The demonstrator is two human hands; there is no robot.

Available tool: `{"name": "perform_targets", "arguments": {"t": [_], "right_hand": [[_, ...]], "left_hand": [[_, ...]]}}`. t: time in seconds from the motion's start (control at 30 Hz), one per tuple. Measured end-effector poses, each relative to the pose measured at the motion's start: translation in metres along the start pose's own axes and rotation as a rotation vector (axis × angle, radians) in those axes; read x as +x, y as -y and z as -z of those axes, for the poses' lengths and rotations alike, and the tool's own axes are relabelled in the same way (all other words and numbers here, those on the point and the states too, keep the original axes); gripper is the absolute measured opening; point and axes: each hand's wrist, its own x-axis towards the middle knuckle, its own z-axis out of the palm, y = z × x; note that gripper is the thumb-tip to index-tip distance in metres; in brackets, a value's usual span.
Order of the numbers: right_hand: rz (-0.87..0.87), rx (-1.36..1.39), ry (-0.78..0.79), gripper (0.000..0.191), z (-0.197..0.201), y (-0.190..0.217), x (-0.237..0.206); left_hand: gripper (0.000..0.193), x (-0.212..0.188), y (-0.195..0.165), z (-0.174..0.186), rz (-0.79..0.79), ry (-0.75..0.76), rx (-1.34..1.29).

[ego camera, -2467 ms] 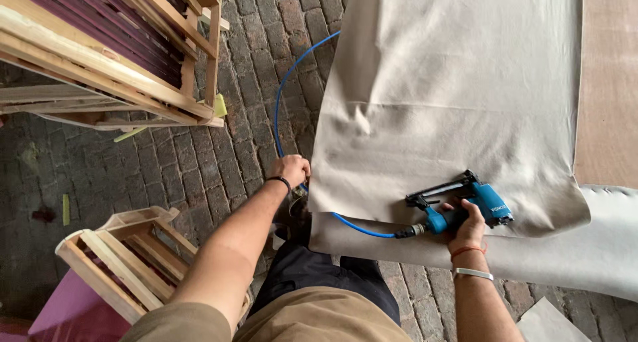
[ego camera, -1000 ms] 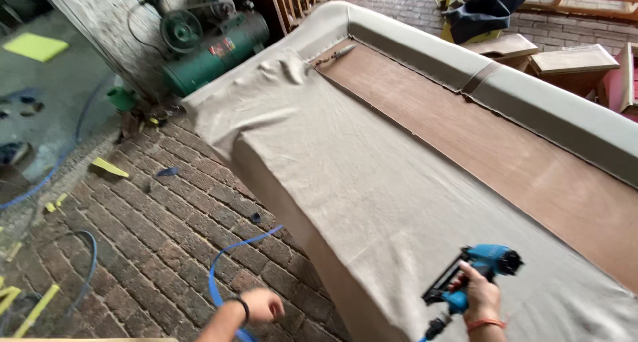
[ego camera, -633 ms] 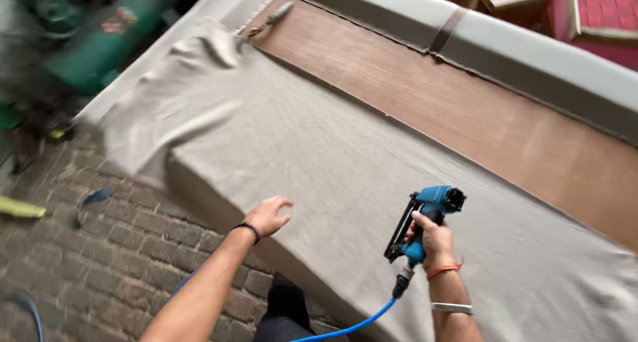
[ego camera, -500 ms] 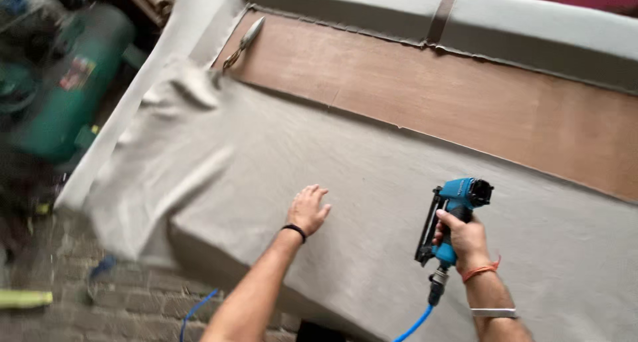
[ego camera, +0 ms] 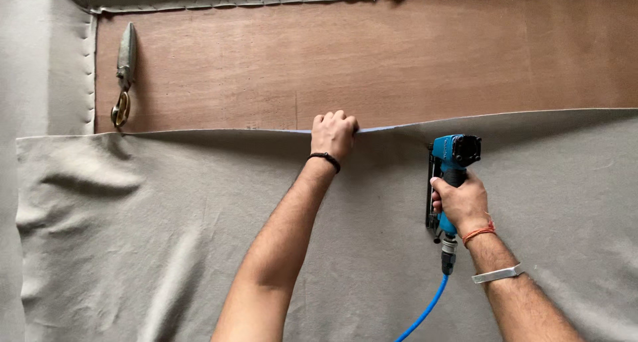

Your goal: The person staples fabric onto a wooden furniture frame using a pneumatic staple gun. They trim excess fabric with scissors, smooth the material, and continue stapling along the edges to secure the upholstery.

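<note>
A large sheet of grey fabric (ego camera: 166, 229) covers the near part of a brown plywood panel (ego camera: 372, 56). My left hand (ego camera: 332, 135) grips the fabric's far edge, fingers curled over it where it meets the bare wood. My right hand (ego camera: 460, 201) holds a blue pneumatic staple gun (ego camera: 452, 163) by its handle, nose resting on the fabric just short of the edge, to the right of my left hand. A blue air hose (ego camera: 425, 312) runs from the gun's base toward me.
A pair of metal scissors (ego camera: 124, 73) lies on the plywood at the far left. Grey upholstered border (ego camera: 46, 56) with stapled seams frames the panel along the left side and the top. The fabric is wrinkled at the left.
The view swung from the brick floor and compressor to straight down on the panel. My left hand reached forward and took hold of the fabric edge. The staple gun moved up near that edge.
</note>
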Motion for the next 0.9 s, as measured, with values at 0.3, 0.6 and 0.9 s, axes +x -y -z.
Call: {"name": "perform_targets", "arguments": {"t": [0.3,0.6,0.9], "right_hand": [[-0.036,-0.035,-0.021,0.019,-0.002,0.009,-0.006],[-0.053,-0.044,-0.028,0.021,-0.003,0.006,-0.003],[-0.04,0.108,-0.028,0.017,-0.011,0.003,0.002]], "left_hand": [[0.015,-0.047,0.012,-0.012,-0.393,-0.401,-0.002],[0.028,-0.059,0.013,-0.034,-0.257,-0.419,-0.066],[0.076,-0.041,-0.034,-0.03,-0.038,0.034,-0.026]]}}
